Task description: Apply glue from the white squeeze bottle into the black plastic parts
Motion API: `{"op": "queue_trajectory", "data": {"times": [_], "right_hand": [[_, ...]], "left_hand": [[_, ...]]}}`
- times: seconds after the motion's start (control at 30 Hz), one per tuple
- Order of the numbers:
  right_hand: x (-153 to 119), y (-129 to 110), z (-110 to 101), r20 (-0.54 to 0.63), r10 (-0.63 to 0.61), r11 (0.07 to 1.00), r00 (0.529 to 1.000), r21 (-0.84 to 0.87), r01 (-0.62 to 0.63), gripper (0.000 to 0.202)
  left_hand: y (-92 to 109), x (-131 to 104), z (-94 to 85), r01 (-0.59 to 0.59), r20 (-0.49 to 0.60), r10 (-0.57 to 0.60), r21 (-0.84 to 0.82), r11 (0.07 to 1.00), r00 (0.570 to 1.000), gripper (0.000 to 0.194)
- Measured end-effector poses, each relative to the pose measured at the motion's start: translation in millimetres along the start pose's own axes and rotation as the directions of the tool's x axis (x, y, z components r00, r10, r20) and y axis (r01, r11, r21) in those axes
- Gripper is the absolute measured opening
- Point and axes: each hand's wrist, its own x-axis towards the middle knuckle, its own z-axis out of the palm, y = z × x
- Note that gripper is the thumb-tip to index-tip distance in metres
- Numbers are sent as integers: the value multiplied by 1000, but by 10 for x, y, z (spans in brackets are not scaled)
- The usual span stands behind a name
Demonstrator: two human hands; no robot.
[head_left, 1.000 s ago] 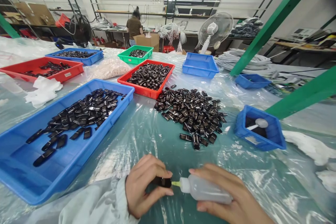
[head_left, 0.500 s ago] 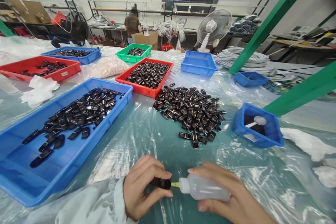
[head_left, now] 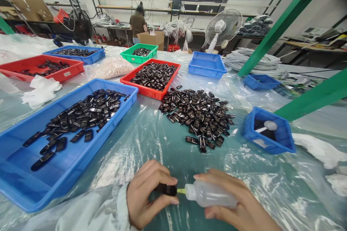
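Between thumb and fingers, my left hand (head_left: 150, 193) pinches a small glossy black plastic casing (head_left: 168, 190), its rear part hidden in the palm. My right hand (head_left: 230, 198) is wrapped round a translucent squeeze bottle (head_left: 210, 194) lying sideways, with a white cap and a thin yellow-green nozzle (head_left: 181, 190). The nozzle's tip meets the right end of the casing; whether it goes inside cannot be made out. Beyond my hands lies a loose pile of similar black casings (head_left: 199, 112) on the plastic-covered table.
At left stands a long blue tray (head_left: 114, 124) holding black pieces. Behind are a red tray (head_left: 169, 86) and a green tray (head_left: 154, 51), both filled. A blue bin (head_left: 249, 130) with a white scoop (head_left: 270, 125) sits right, near a green post (head_left: 311, 97). A person (head_left: 137, 23) stands far back.
Both hands, the casing and the bottle keep nearly the same position, nozzle still at the casing's end. The view has shifted very slightly.
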Motion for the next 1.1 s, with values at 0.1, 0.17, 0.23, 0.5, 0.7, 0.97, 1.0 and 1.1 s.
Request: {"op": "queue_trajectory", "data": {"times": [0.1,0.17,0.23,0.5,0.7,0.97,1.0,1.1], "right_hand": [[-1,17,-8,-14,-50,999,999,-16,50,33],[-3,31,-15,-12,-61,997,998,-40,60,33],[0,46,-17,-3,-73,996,997,-59,73,34],[26,90,-3,-51,-236,944,970,-248,217,34],[-21,67,-50,-84,-184,929,979,-339,145,36],[25,40,-66,-105,-228,946,968,-258,194,32],[27,39,-64,-106,-229,948,968,-249,197,32],[23,36,-58,-95,-185,962,978,-221,160,33]], "left_hand": [[10,4,4,24,-5,-24,-11,1000,1000,18],[13,-3,13,57,0,-57,-9,998,998,19],[8,-18,26,106,17,-106,17,994,994,23],[-3,-63,45,267,78,-278,132,955,957,24],[7,-54,-16,305,137,-309,44,951,941,32],[-19,-64,-9,239,40,-244,99,966,969,31],[-14,-59,-10,228,31,-232,102,968,972,30],[-3,-46,-15,191,6,-192,92,977,981,30]]}}
